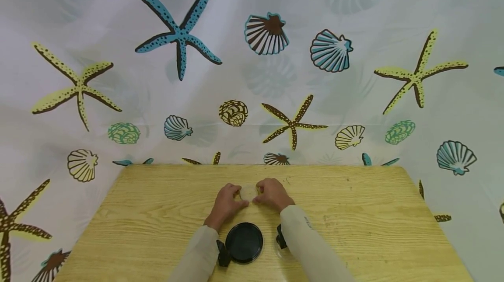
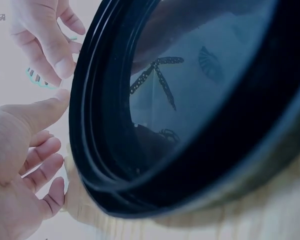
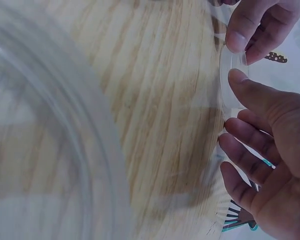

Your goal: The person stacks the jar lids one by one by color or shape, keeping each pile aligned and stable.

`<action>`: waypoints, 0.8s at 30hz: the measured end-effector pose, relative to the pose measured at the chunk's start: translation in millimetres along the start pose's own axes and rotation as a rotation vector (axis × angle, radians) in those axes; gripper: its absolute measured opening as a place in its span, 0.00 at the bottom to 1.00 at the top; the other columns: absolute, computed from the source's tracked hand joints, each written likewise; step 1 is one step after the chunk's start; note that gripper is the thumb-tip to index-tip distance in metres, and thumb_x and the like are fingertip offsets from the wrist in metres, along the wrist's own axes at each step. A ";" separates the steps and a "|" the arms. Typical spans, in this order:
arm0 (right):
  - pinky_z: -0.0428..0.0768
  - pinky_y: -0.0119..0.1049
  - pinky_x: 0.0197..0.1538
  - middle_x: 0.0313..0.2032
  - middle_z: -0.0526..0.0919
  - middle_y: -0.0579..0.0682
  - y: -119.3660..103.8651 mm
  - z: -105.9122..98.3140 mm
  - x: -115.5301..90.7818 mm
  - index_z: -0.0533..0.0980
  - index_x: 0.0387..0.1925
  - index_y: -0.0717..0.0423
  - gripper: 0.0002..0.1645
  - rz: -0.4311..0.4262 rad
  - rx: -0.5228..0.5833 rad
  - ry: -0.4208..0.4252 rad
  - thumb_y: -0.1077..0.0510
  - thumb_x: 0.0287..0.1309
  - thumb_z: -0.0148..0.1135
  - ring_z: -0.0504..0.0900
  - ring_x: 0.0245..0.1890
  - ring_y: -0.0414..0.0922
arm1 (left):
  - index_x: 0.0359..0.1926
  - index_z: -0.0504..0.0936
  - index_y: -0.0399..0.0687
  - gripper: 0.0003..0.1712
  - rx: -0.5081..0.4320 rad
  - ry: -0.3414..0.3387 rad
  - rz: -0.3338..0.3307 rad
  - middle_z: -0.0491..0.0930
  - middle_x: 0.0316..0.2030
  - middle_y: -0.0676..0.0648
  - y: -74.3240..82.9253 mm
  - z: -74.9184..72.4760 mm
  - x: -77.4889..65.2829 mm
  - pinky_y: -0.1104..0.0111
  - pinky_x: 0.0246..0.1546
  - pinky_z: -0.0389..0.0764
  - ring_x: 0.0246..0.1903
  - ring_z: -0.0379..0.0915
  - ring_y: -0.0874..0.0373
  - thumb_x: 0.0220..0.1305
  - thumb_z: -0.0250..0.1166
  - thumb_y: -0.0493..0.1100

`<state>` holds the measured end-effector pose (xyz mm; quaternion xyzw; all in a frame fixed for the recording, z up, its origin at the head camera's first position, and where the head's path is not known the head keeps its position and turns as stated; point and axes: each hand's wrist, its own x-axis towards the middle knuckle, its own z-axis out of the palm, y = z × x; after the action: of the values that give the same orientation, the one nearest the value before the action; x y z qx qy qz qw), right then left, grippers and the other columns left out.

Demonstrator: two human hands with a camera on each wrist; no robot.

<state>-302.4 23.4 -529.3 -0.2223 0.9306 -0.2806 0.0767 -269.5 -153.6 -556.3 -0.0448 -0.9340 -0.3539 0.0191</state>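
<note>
A small clear round lid (image 1: 248, 193) is held between both hands over the far middle part of the table. My left hand (image 1: 228, 203) grips its left edge with thumb and fingers, and my right hand (image 1: 273, 193) does the same on the right. In the right wrist view the clear lid (image 3: 233, 75) appears tilted on edge, with both thumbs against it. Nearer my body, between the forearms, lies a round black dish (image 1: 244, 242) with a raised rim. Its glossy inside reflects the patterned cloth in the left wrist view.
A larger clear round container (image 3: 85, 125) stands close to the right wrist, mostly covered by the sleeve in the head view. Black wrist mounts (image 1: 223, 253) sit beside the dish. Behind the wooden table (image 1: 374, 221) hangs a cloth (image 1: 236, 76) printed with starfish and shells.
</note>
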 end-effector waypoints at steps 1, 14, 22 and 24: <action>0.60 0.31 0.29 0.19 0.64 0.42 0.1 -0.2 0.3 0.79 0.29 0.60 0.12 -0.006 -0.012 0.002 0.56 0.48 0.73 0.60 0.20 0.38 | 0.51 0.79 0.34 0.27 0.002 0.004 0.006 0.76 0.39 0.42 0.4 0.3 0.0 0.60 0.39 0.73 0.36 0.70 0.53 0.51 0.73 0.42; 0.55 0.30 0.25 0.13 0.59 0.41 3.1 4.7 4.7 0.67 0.14 0.51 0.23 -0.023 -0.095 0.023 0.53 0.48 0.73 0.55 0.16 0.37 | 0.51 0.80 0.36 0.24 0.029 0.012 0.022 0.78 0.40 0.42 -1.0 2.5 0.3 0.57 0.42 0.74 0.39 0.73 0.51 0.54 0.71 0.42; 0.54 0.30 0.25 0.12 0.57 0.41 2.6 4.7 3.6 0.64 0.12 0.51 0.25 -0.030 -0.091 0.034 0.54 0.48 0.73 0.54 0.16 0.37 | 0.49 0.81 0.36 0.22 0.036 0.015 0.035 0.77 0.37 0.43 -1.6 3.2 0.1 0.63 0.36 0.70 0.32 0.68 0.56 0.54 0.71 0.42; 0.55 0.30 0.25 0.13 0.58 0.40 2.7 5.1 3.6 0.66 0.13 0.51 0.23 -0.026 -0.085 0.040 0.54 0.48 0.73 0.55 0.16 0.37 | 0.49 0.81 0.36 0.21 0.038 0.020 0.036 0.77 0.37 0.43 -1.5 3.5 0.1 0.64 0.35 0.69 0.32 0.67 0.57 0.55 0.71 0.42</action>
<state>-305.2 21.2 -535.1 -0.2318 0.9400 -0.2462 0.0450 -269.7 -152.4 -560.0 -0.0579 -0.9394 -0.3360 0.0359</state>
